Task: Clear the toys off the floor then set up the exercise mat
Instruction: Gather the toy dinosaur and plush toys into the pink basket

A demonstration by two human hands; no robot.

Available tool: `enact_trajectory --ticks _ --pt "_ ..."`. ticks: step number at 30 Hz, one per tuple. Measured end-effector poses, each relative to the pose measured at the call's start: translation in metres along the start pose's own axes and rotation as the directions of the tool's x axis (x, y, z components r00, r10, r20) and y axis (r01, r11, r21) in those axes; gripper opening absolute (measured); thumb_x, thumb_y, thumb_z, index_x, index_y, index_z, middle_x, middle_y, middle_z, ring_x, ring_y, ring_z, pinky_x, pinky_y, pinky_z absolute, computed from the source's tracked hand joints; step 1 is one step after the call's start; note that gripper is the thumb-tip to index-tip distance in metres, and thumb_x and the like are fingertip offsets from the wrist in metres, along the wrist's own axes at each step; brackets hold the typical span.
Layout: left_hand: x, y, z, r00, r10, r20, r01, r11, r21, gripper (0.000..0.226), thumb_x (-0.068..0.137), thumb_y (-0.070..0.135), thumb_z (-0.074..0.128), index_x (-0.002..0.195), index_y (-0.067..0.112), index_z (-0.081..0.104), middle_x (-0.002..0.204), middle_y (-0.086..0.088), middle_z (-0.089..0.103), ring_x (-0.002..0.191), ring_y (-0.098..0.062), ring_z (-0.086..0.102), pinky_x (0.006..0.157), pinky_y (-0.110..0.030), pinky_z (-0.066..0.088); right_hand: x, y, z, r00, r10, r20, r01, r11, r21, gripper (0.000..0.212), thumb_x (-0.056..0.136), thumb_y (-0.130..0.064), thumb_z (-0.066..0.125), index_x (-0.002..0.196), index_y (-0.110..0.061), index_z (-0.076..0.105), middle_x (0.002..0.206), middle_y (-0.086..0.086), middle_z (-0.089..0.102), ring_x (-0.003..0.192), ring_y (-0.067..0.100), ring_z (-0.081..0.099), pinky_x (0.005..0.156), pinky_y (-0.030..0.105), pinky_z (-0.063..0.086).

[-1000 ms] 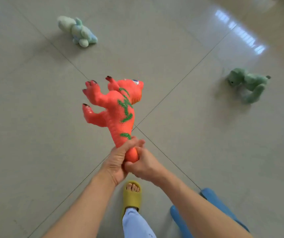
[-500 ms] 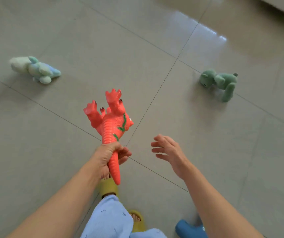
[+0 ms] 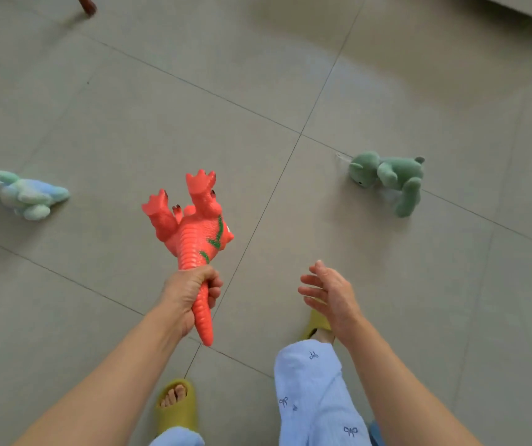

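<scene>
My left hand [image 3: 190, 292] grips the tail of an orange-red rubber dinosaur [image 3: 195, 231] with green markings, held off the floor with its feet pointing away from me. My right hand [image 3: 330, 292] is open and empty, fingers spread, to the right of the dinosaur. A green plush bear [image 3: 390, 178] lies on the grey tiles ahead at the right. A pale green and blue plush toy [image 3: 16, 194] lies on the floor at the far left.
My feet in yellow slippers [image 3: 176, 405] stand on the tiled floor [image 3: 129, 123]. A dark wooden furniture leg [image 3: 86, 3] shows at the top left. A pale furniture edge [image 3: 522, 8] is at the top right. A blue object's edge [image 3: 375, 432] peeks behind my right leg.
My right hand has let go of the dinosaur's tail and opened; my left hand alone holds it now. I have stepped forward, and the green bear is nearer.
</scene>
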State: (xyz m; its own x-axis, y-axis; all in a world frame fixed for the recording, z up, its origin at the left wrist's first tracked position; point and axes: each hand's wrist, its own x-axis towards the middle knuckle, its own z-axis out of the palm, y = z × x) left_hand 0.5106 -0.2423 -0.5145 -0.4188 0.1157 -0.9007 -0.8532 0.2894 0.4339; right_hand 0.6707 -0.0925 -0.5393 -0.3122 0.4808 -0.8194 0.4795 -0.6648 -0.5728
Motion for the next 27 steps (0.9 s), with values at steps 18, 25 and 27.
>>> enact_trajectory --ticks 18,25,27 --pt "0.116 0.023 0.275 0.99 0.073 -0.12 -0.069 0.997 0.04 0.025 0.085 -0.002 0.051 0.062 0.009 0.048 0.031 0.005 0.047 0.024 -0.003 0.041 0.033 -0.007 0.034 0.263 -0.163 -0.193 0.973 -0.097 -0.212 0.037 0.961 -0.273 0.019 0.091 -0.026 0.057 0.106 -0.015 0.053 0.095 0.005 0.055 0.068 0.015 0.053 0.066 0.026 0.045" --pt "0.157 0.037 0.295 0.987 0.117 -0.11 -0.1 0.984 0.149 0.025 0.084 -0.003 0.052 0.063 0.009 0.047 0.03 0.002 0.047 0.024 -0.003 0.04 0.033 -0.007 0.033 0.342 -0.175 -0.184 0.978 -0.067 -0.197 -0.008 0.935 -0.354 0.047 0.087 -0.029 0.06 0.132 -0.031 0.047 0.134 0.001 0.045 0.113 0.017 0.048 0.094 0.029 0.039" --pt "0.168 0.039 0.299 0.987 0.121 -0.104 -0.104 0.982 0.156 0.025 0.084 -0.003 0.052 0.063 0.009 0.048 0.031 0.003 0.047 0.024 -0.003 0.041 0.033 -0.008 0.033 0.361 -0.174 -0.182 0.984 -0.043 -0.175 -0.03 0.919 -0.392 0.05 0.086 -0.03 0.062 0.133 -0.032 0.047 0.143 0.0 0.037 0.123 0.018 0.044 0.099 0.029 0.037"
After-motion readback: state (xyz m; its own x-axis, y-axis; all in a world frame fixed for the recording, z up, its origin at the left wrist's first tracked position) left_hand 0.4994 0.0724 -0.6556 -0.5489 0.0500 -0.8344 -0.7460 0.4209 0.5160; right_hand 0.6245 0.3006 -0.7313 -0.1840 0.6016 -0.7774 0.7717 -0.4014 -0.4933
